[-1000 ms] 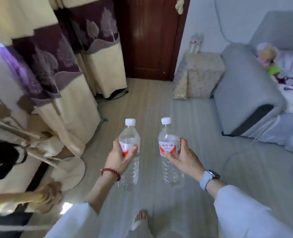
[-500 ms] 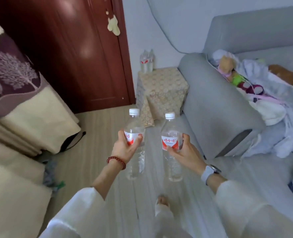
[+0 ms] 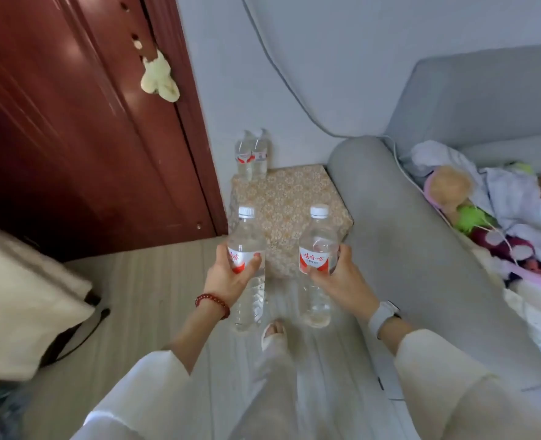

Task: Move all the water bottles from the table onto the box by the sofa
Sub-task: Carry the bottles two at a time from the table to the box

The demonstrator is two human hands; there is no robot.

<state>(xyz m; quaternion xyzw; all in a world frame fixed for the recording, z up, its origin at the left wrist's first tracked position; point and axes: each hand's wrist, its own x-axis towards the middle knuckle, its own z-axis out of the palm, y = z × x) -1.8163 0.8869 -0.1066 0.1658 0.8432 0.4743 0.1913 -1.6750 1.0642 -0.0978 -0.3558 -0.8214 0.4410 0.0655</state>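
Head view: you are standing before the box (image 3: 290,198) at 12 o'clock, the sofa (image 3: 421,249) at 2 o'clock.
Progress: two bottles (image 3: 252,155) are already standing at the box's far left corner; two more are arriving; the table is not showing.
Left hand (image 3: 228,277): you are gripping the left bottle (image 3: 247,239) around its label.
Right hand (image 3: 342,281): you are gripping the right bottle (image 3: 317,246) likewise, upright.

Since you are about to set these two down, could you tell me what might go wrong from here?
1. Two bottles already stand at the far left corner of the box; a new one placed close could topple them.
2. The left hand and right hand each grip a bottle, left bottle, right bottle, so no hand is free to steady a wobble.
3. The box top looks cloth-covered, perhaps soft.
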